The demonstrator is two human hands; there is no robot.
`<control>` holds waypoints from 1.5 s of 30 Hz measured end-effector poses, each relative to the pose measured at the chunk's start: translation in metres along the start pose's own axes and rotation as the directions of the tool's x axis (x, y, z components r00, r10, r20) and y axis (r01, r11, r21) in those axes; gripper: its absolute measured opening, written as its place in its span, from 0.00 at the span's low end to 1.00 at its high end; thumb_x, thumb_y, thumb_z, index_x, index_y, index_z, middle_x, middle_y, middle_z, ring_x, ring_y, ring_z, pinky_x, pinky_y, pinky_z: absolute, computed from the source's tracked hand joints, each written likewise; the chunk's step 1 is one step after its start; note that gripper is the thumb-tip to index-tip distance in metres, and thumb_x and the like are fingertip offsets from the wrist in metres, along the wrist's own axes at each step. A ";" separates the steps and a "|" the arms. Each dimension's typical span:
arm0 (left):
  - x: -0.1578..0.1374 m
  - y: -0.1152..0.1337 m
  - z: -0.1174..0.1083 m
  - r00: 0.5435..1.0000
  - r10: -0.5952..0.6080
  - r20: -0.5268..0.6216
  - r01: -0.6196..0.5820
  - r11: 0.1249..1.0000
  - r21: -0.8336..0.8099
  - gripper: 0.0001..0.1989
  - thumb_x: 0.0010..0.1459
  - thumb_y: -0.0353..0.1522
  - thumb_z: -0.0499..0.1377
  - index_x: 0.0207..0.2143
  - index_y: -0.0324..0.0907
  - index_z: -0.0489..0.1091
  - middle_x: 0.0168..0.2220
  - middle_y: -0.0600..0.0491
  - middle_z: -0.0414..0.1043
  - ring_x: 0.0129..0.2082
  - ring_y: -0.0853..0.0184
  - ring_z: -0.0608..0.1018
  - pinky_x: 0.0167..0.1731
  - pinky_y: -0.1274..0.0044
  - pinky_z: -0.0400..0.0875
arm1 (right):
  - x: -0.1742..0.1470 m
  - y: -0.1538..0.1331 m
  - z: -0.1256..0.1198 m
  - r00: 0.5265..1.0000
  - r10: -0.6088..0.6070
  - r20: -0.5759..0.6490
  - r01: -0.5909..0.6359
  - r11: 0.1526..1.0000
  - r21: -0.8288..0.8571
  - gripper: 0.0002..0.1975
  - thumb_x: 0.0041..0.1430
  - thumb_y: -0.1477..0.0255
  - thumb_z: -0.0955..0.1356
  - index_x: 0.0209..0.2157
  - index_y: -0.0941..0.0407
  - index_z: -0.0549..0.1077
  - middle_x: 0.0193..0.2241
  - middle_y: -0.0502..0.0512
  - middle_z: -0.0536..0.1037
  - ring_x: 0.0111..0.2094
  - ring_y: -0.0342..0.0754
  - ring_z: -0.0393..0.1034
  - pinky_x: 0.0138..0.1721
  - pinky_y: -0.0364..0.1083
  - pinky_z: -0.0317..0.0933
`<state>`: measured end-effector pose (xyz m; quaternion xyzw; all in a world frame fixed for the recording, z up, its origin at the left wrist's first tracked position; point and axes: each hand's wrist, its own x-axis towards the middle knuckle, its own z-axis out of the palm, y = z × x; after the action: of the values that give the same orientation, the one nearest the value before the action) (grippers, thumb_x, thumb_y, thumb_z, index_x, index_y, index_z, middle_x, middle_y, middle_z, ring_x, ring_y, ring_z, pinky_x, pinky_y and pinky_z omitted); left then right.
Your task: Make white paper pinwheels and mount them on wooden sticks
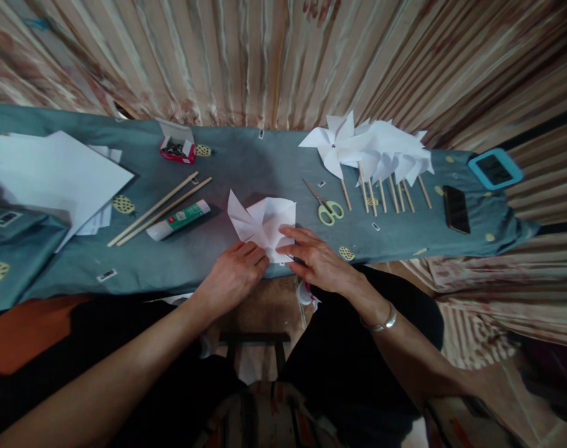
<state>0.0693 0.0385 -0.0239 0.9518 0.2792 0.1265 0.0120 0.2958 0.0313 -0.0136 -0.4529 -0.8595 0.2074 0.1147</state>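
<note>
With the left hand point(234, 274), bunched curled fingers against the near left edge of the cut white paper point(264, 224); could not tell pinching from pressing. With the right hand point(318, 258), laid spread, loose fingers over its right side, not clenched.

Faced a striped curtain point(236, 62) along the far side. Sat at a table point(274, 162) under teal, pineapple-printed cloth. Had a stack of white sheets point(54, 180) at far left and overlapping white pinwheels point(333, 158) at far right, with stick ends toward the near side. Had the cut paper at near middle, close to the table's near edge, with raised points at left and a flatter right side. Risked tearing it by tugging both ways at once, creasing it askew by pressing off the fold, or sweeping it off the near edge with a careless wrist.

Had two loose sticks point(153, 208) at left, with a green-and-white tube point(178, 219) just beside; risked rolling these away with a bump of the left arm. Left a phone point(455, 208) at right. Risked knocking the scissors point(323, 204), near the right hand, by swinging outward. Had a red box point(187, 157) at far left, uncovered; risked spilling its small metal pieces point(173, 149) by reaching across.
</note>
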 end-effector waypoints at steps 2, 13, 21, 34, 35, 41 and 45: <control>0.000 0.000 0.000 1.000 0.000 0.004 0.000 1.000 0.005 0.05 0.62 0.24 0.58 0.33 0.37 0.71 0.32 0.49 0.74 0.34 0.60 0.74 0.37 0.70 0.67 | 0.000 -0.001 -0.001 1.000 -0.001 0.003 0.001 1.000 -0.002 0.15 0.60 0.78 0.67 0.48 0.57 0.78 0.62 0.64 0.68 0.64 0.57 0.61 0.63 0.61 0.59; -0.001 0.000 0.002 1.000 0.010 -0.006 -0.010 1.000 0.011 0.06 0.62 0.24 0.57 0.32 0.38 0.71 0.31 0.49 0.73 0.34 0.60 0.74 0.35 0.70 0.68 | -0.005 -0.002 -0.007 0.999 -0.025 0.032 0.026 1.000 -0.017 0.12 0.60 0.78 0.68 0.43 0.57 0.80 0.61 0.65 0.69 0.62 0.58 0.64 0.60 0.61 0.63; -0.001 0.001 0.001 1.000 0.003 0.010 -0.003 1.000 0.008 0.07 0.63 0.24 0.56 0.32 0.38 0.71 0.32 0.49 0.74 0.34 0.61 0.74 0.36 0.70 0.67 | -0.008 -0.005 -0.010 0.998 -0.032 0.046 0.033 0.999 -0.008 0.09 0.59 0.78 0.68 0.39 0.58 0.81 0.60 0.65 0.70 0.60 0.58 0.65 0.58 0.60 0.65; -0.002 0.001 0.001 0.999 -0.002 0.037 0.003 1.000 0.000 0.06 0.63 0.24 0.57 0.33 0.37 0.72 0.33 0.48 0.74 0.35 0.59 0.74 0.37 0.69 0.68 | -0.008 -0.008 -0.019 0.998 0.006 0.060 -0.009 0.998 0.057 0.08 0.58 0.79 0.69 0.26 0.56 0.78 0.56 0.62 0.75 0.58 0.56 0.69 0.58 0.58 0.65; -0.002 0.001 0.001 0.999 -0.002 0.039 0.002 1.000 -0.002 0.06 0.63 0.24 0.56 0.33 0.37 0.72 0.33 0.48 0.74 0.36 0.59 0.74 0.37 0.69 0.68 | -0.008 -0.007 -0.020 0.999 0.017 0.047 -0.020 0.997 0.079 0.07 0.58 0.78 0.69 0.27 0.56 0.78 0.55 0.61 0.76 0.57 0.55 0.70 0.58 0.58 0.65; -0.002 0.000 0.001 0.999 -0.004 0.041 0.004 1.000 0.002 0.06 0.63 0.24 0.56 0.34 0.37 0.72 0.33 0.48 0.74 0.35 0.59 0.75 0.37 0.69 0.69 | -0.009 -0.001 -0.017 0.998 0.058 0.009 -0.059 0.994 0.089 0.21 0.52 0.75 0.75 0.49 0.54 0.74 0.64 0.64 0.65 0.65 0.58 0.60 0.63 0.61 0.59; -0.003 -0.001 0.003 0.999 -0.013 0.031 0.014 1.000 -0.018 0.04 0.62 0.24 0.58 0.34 0.37 0.72 0.33 0.49 0.74 0.35 0.59 0.75 0.37 0.69 0.70 | -0.009 -0.004 -0.007 0.999 0.034 0.001 -0.034 0.999 0.037 0.27 0.52 0.76 0.75 0.54 0.56 0.69 0.68 0.66 0.57 0.69 0.59 0.51 0.65 0.62 0.54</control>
<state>0.0670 0.0379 -0.0271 0.9516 0.2841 0.1142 0.0256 0.3012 0.0235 -0.0054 -0.4654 -0.8476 0.2251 0.1194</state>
